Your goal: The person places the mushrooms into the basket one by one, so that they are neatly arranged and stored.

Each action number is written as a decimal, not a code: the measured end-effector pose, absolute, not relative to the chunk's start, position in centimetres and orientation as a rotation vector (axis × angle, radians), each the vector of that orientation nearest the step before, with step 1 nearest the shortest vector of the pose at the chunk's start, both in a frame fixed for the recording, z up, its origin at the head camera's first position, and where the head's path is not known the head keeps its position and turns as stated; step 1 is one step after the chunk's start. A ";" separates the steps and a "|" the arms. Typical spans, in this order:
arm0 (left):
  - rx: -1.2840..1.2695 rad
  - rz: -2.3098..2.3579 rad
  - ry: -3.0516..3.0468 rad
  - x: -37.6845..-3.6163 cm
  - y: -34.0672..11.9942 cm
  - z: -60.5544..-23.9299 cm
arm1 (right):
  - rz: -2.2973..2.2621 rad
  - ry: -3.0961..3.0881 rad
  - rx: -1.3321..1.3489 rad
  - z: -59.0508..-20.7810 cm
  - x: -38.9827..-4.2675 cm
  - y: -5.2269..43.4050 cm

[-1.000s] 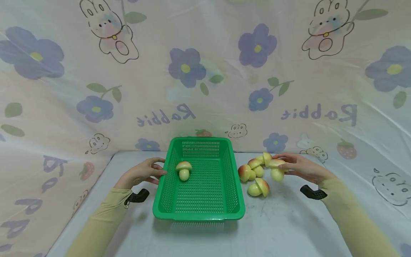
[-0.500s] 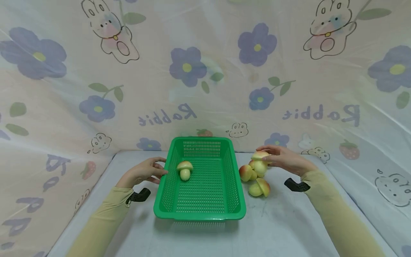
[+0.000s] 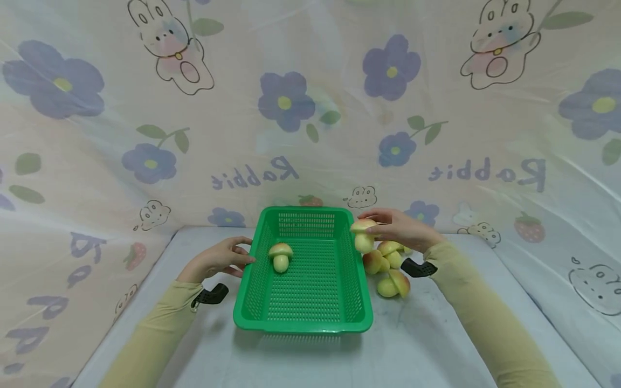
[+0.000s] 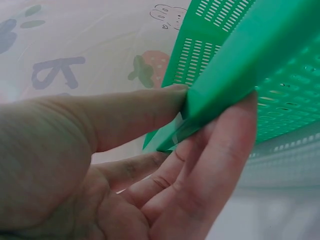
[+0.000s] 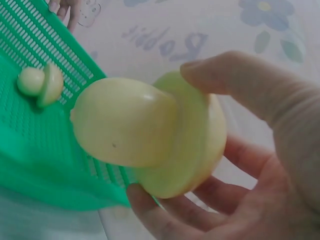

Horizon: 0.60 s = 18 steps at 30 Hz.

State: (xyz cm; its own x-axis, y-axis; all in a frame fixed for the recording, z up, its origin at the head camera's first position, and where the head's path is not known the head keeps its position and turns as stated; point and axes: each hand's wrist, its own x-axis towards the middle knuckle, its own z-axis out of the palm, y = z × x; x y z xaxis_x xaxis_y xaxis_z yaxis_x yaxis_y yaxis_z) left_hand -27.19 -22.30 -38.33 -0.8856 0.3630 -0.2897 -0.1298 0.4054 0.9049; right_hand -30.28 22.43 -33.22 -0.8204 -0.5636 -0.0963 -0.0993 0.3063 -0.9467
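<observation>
A toy mushroom [image 3: 364, 237], pale yellow with a reddish cap, hangs over the right rim of the green plastic basket [image 3: 303, 326]. My right hand [image 3: 402, 227] grips it by the cap, stem pointing down in the head view. In the right wrist view, thumb and fingers hold the edge of that mushroom's cap [image 5: 217, 142]. At the basket's left side, my left hand [image 3: 220, 260] pinches the rim, thumb on one face and fingertips beneath in the left wrist view. Inside the basket, toward its left, lies another toy mushroom [image 3: 281, 257].
Just right of the basket several toy mushrooms [image 3: 393, 284] lie in a loose group on the white table [image 3: 436, 345]; one at the back is partly hidden. A patterned cloth [image 3: 330, 161] rises behind the table and along its sides.
My right hand has carried the toy mushroom leftward, from beyond the loose group to the basket's right rim. The left hand stays at the left rim, and the basket has hardly moved.
</observation>
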 end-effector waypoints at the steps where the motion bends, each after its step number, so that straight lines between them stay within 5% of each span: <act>1: 0.202 1.489 2.221 -27.2 -22.3 -38.4 | -1.522 2.169 -0.597 -33.3 -30.3 22.0; 18: 0.239 1.505 2.186 -27.2 -22.3 -38.2 | -1.579 2.088 -0.590 -35.5 -31.6 16.4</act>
State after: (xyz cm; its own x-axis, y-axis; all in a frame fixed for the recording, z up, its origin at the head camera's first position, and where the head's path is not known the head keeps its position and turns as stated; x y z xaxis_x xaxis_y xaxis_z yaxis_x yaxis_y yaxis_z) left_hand -27.24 -22.34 -38.21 -0.8732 0.3984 -0.2809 -0.1203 0.3824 0.9161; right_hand -31.57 16.43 -35.51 -0.8050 -0.5851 -0.0987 -0.0643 0.2514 -0.9657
